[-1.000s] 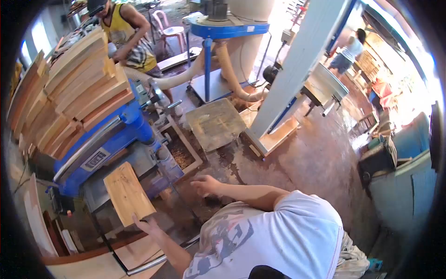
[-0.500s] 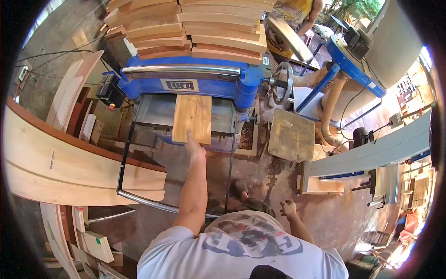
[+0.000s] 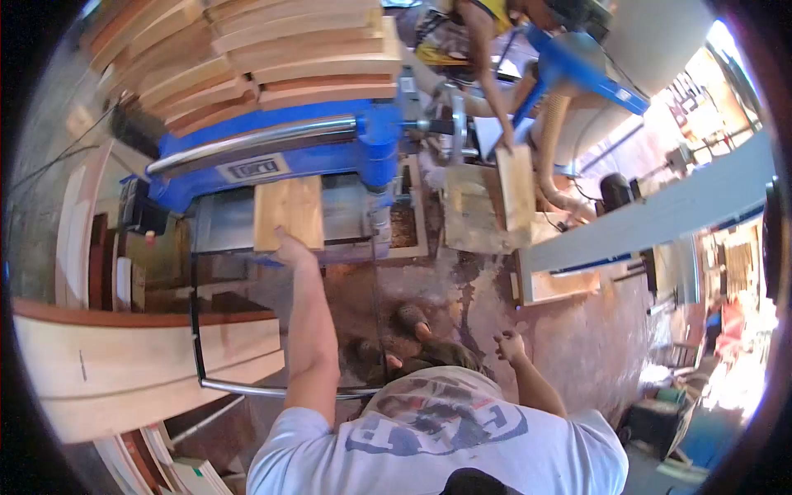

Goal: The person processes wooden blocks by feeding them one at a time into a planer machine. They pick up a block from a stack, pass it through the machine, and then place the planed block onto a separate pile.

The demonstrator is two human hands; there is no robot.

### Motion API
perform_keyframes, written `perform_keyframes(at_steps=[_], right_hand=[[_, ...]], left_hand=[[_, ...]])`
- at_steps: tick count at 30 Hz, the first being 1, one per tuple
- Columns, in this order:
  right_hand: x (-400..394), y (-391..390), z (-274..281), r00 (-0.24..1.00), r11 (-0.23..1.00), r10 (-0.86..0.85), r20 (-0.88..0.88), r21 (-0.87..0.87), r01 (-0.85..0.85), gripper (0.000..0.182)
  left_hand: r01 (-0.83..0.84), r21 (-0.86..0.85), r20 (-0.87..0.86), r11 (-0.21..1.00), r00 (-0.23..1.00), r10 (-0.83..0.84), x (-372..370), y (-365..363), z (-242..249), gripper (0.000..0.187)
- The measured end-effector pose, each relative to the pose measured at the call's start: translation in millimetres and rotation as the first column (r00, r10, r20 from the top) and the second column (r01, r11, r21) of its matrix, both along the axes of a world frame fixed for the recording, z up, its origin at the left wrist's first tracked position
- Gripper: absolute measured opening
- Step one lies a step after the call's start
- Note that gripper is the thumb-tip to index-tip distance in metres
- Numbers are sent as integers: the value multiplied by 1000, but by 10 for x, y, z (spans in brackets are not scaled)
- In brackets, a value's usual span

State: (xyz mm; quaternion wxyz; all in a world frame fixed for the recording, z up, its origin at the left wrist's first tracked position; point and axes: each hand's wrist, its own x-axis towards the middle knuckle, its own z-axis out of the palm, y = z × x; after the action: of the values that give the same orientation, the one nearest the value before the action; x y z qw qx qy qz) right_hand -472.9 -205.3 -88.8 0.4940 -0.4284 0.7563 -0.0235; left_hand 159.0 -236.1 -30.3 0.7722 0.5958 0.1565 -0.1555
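Observation:
A flat wooden board (image 3: 287, 210) lies on the metal bed of a blue thickness planer (image 3: 330, 147), its far end under the machine's front. My left hand (image 3: 293, 247) grips the board's near end, with a digit on top and the other fingers hidden. Off to the right, away from the planer, my right hand (image 3: 510, 345) hangs over the floor. Its fingers are partly bent and apart, with nothing in them.
Curved planks (image 3: 305, 62) are stacked on the planer. At the upper right, a co-worker's hand (image 3: 505, 140) holds another board (image 3: 516, 190) over a worn square top (image 3: 470, 210). A metal bar frame (image 3: 247, 387) and long pale planks (image 3: 148, 363) lie left.
My view has turned, shifting the planer left. The board reaches slightly farther under the planer, my left hand still at its end. The co-worker has lowered the other board to the square top.

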Motion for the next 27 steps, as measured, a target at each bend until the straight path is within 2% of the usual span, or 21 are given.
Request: perform_keyframes(at_steps=[2, 3, 4, 7, 9, 11, 14, 17, 18, 19, 20, 21, 22, 23, 24, 25, 26, 27], right_hand=[[-7, -8, -133, 1000, 999, -1, 21, 37, 1, 56], [-25, 11, -121, 1000, 999, -7, 16, 54, 6, 56], [-6, 27, -90, 1000, 997, -24, 8, 69, 24, 55], [52, 45, -9, 1000, 996, -17, -17, 89, 18, 55], [72, -1, 0, 1000, 995, -3, -6, 95, 4, 55], [62, -47, -26, 1000, 997, 16, 6, 80, -17, 55], [171, -213, 33, 1000, 997, 0, 26, 76, -2, 54], [544, -513, 243, 998, 996, 53, 22, -77, -51, 52], [638, -736, 193, 990, 938, 138, 7, -321, -129, 51], [743, -991, 122, 980, 815, 201, -10, -553, -173, 50], [834, -1249, 34, 964, 631, 254, -73, -743, -223, 50], [1384, -1386, 888, 965, 647, 251, 79, -755, -107, 49], [2010, -1504, 1854, 942, 663, 244, 229, -749, 10, 49], [2317, -1702, 2273, 927, 475, 316, 203, -880, 31, 44], [2513, -2032, 2551, 804, 449, 454, 383, -878, 164, 41], [2809, -2146, 3122, 835, 266, 494, 240, -957, 118, 39], [3073, -2243, 3646, 809, 366, 497, 312, -921, 130, 43], [3354, -2580, 3872, 815, 59, 556, 160, -986, 153, 45]], left_hand=[[-66, 104, 57, 992, 997, 60, 182, -44, -325, 67], [-107, 79, 99, 991, 990, 99, 79, -54, -25, 71], [-179, 263, 184, 948, 974, 133, 263, -86, -376, 79], [-168, 322, 57, 932, 986, 158, 203, -108, -153, 85], [-166, 326, 40, 931, 986, 162, 94, -145, 193, 85], [-158, 453, 0, 877, 984, 177, 30, -218, 477, 90], [-106, 589, -54, 801, 984, 170, 54, -259, 515, 99], [-61, 698, -72, 713, 985, 155, 178, -310, 453, 111], [-75, 730, -59, 680, 983, 171, 264, -332, 205, 114], [-89, 755, -43, 650, 982, 184, 325, -373, 79, 117], [-69, 769, -73, 636, 978, 195, 344, -398, 134, 119], [-46, 781, -105, 622, 973, 203, 310, -400, 181, 122], [-55, 734, -72, 677, 985, 158, 247, -330, 207, 121], [-62, 690, -30, 721, 993, 114, 156, -216, 219, 120], [-69, 623, 4, 779, 996, 85, 2, -68, 197, 117], [-70, 558, 37, 827, 998, 60, -163, 124, 141, 114], [22, 487, 98, 873, 992, -80, -318, 408, 137, 107], [122, 422, 167, 898, 963, -209, -500, 717, 187, 101]])
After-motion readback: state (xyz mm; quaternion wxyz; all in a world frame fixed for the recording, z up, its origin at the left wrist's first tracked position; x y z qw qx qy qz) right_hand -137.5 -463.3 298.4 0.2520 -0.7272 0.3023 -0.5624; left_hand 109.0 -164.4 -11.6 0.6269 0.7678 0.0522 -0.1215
